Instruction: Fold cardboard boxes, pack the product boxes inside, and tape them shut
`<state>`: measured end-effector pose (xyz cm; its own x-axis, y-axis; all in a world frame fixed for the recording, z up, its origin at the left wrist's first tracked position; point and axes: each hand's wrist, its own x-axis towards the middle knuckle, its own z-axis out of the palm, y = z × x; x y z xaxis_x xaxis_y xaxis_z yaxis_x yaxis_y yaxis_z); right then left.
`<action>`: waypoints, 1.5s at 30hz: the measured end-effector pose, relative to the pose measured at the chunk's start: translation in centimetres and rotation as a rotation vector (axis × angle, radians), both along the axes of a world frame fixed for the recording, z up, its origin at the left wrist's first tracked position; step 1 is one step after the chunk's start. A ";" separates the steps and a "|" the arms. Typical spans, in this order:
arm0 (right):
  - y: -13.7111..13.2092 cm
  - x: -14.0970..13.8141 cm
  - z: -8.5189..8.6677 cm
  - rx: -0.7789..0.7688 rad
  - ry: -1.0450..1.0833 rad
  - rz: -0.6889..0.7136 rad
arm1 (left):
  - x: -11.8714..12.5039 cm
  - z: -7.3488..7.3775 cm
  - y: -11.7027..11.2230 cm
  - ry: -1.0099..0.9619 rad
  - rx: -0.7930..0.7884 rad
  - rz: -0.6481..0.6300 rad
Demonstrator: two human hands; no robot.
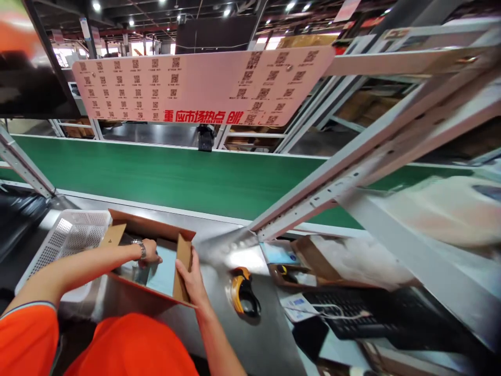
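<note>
Cardboard box [151, 228], flaps up, on the table [235, 250].
Your left hand [151, 254] reaches inside the box (closed or not, I cannot tell); your right hand [191, 279] lies flat, unclenched, against the box's right flap [183, 258]. Filling, seemingly; closing needs both hands out.

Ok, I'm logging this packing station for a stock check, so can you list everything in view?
table: one, steel grey, centre foreground
cardboard box: one, brown, open, on the table's left part
sheet: one, light blue, inside the box
basket: one, white, perforated, left of the box
conveyor belt: one, green, behind the table
tape dispenser: one, orange and black, right of the box
keyboard: one, black, lower right
sign: one, pale with printed codes and red lettering, above the belt
left hand: one, watch on wrist, inside the box
right hand: one, against the box's right flap
</note>
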<state>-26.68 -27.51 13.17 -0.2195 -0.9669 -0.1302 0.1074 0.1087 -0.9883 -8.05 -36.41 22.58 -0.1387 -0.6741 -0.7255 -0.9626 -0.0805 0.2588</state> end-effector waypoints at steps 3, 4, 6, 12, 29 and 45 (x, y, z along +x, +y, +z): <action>-0.1 0.3 -0.6 0.027 0.184 -0.017 | 1.3 1.7 0.8 -0.076 -0.187 -0.261; -0.1 0.3 -0.7 0.041 0.197 0.004 | 2.1 2.3 1.2 -0.090 -0.269 -0.327; -0.1 0.1 -0.8 0.063 0.178 0.067 | 4.4 3.4 2.2 -0.082 -0.431 -0.367; -0.3 -0.5 -1.4 0.088 0.129 0.092 | 13.6 3.6 6.0 -0.041 -0.831 -0.121; 0.3 -0.4 0.5 0.177 0.173 0.087 | 16.3 2.4 8.5 0.317 -0.672 0.153; 0.5 -0.1 1.1 0.174 0.133 0.088 | 16.0 2.4 8.8 0.224 -0.626 0.225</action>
